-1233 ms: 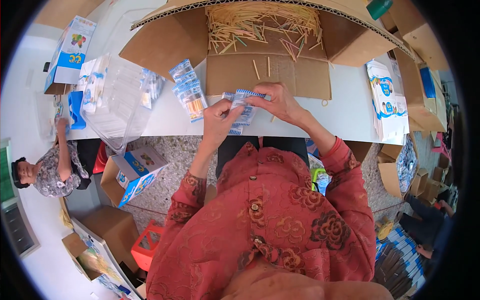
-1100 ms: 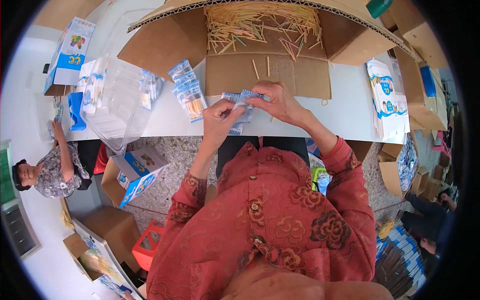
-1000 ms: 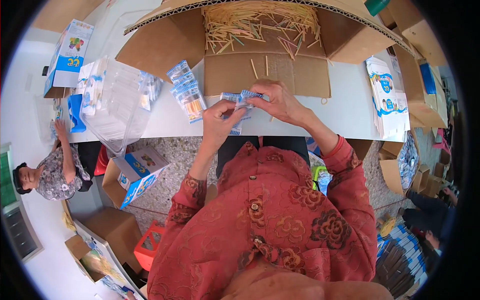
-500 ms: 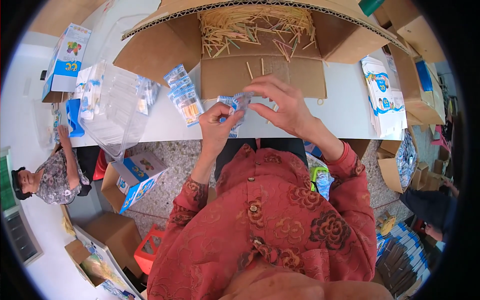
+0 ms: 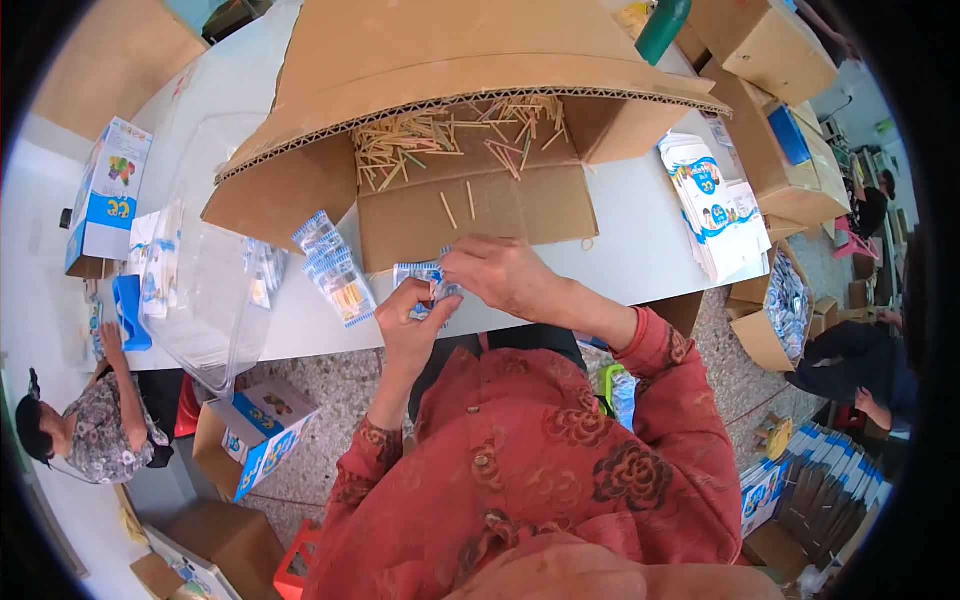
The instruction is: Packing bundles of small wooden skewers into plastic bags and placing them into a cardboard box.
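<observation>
Close to the table's front edge, my left hand [image 5: 408,325] pinches a small clear-and-blue plastic packet [image 5: 446,288] between thumb and forefinger. The fingers of my right hand [image 5: 505,278] are closed on the upper end of the same packet. Another blue-edged packet [image 5: 414,271] lies partly behind my hands. To their left rests an overlapping row of small filled packets [image 5: 340,280], with yellowish sticks showing through the film. Beyond my hands a cardboard box [image 5: 545,212] lies on its side, opening toward me, with many thin pale sticks [image 5: 405,140] in it.
A clear plastic tray [image 5: 200,300] stands on the left of the white table [image 5: 640,265]. Printed flat cartons [image 5: 712,205] are stacked on the right. A person [image 5: 100,430] sits at far left. Boxes of packets [image 5: 787,315] stand on the floor at right.
My right hand has come from apart, fingers spread, to closed on the packet that my left hand holds. The whole view has shifted, showing more of the box top.
</observation>
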Demonstrator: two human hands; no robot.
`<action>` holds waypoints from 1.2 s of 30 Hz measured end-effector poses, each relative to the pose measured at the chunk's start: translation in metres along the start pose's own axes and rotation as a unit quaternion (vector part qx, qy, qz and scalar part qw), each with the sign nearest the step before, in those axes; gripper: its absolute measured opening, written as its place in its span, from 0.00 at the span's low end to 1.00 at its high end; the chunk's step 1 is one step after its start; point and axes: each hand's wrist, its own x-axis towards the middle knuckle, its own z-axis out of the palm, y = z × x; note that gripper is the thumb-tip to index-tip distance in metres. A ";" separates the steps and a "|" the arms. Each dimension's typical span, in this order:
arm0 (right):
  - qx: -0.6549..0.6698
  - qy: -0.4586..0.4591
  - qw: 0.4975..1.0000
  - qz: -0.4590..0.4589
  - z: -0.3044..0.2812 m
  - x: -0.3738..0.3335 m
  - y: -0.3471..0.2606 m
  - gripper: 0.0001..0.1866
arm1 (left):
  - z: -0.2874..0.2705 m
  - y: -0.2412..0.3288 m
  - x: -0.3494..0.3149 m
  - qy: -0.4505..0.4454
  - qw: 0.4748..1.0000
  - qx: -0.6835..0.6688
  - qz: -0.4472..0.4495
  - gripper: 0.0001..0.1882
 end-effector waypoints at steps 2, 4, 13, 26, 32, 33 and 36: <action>-0.041 0.024 0.998 -0.029 -0.001 0.003 0.002 0.05 | 0.002 -0.001 0.003 -0.006 1.000 -0.009 0.014 0.08; -0.051 0.025 0.998 -0.029 -0.001 0.003 0.006 0.06 | 0.002 -0.004 0.008 -0.030 0.999 -0.008 -0.025 0.06; 0.225 -0.002 0.957 0.181 -0.010 0.043 0.049 0.06 | 0.001 -0.028 0.011 0.038 0.985 -0.135 -0.097 0.03; 0.272 -0.012 0.946 0.178 0.012 0.090 0.193 0.23 | -0.025 -0.040 0.003 0.045 0.972 -0.165 -0.164 0.07; 0.554 0.030 0.830 0.059 0.025 0.078 0.227 0.25 | -0.028 -0.035 0.005 0.058 0.954 -0.223 -0.191 0.04; 0.593 0.040 0.803 0.040 0.022 0.074 0.237 0.25 | -0.027 -0.035 0.006 0.056 0.953 -0.232 -0.187 0.04; 0.703 0.064 0.708 -0.019 0.015 0.069 0.269 0.26 | -0.025 -0.033 0.009 0.056 0.951 -0.237 -0.190 0.04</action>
